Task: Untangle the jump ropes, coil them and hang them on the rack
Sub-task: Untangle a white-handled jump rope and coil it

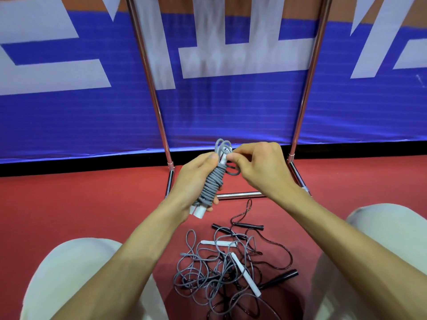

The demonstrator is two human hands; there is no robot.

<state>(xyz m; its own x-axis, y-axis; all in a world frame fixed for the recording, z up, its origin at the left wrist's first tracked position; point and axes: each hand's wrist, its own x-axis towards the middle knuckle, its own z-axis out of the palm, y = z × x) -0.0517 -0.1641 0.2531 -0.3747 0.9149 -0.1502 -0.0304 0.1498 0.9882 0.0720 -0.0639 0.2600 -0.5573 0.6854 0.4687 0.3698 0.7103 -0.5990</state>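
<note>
Above the red floor (80, 204), between the person's knees and in front of the rack (307, 88), one coiled rope (212, 183) is held up, tilted. It is grey cord wound in tight turns around its own folded length, with a few loops sticking out at the top and two white handle ends (198, 212) poking out below. The left hand (194, 181) grips the bundle around its middle, fingers curled behind it and thumb along the front. The right hand (258, 167) pinches a loose strand of the cord beside the top of the bundle. Below lies one tangled pile (219, 269) of grey and black cord; two white handles (246, 274) and three black handles (250, 226) show in it. Two chrome uprights and one low crossbar of the rack stand before a blue and white banner (231, 112).
</note>
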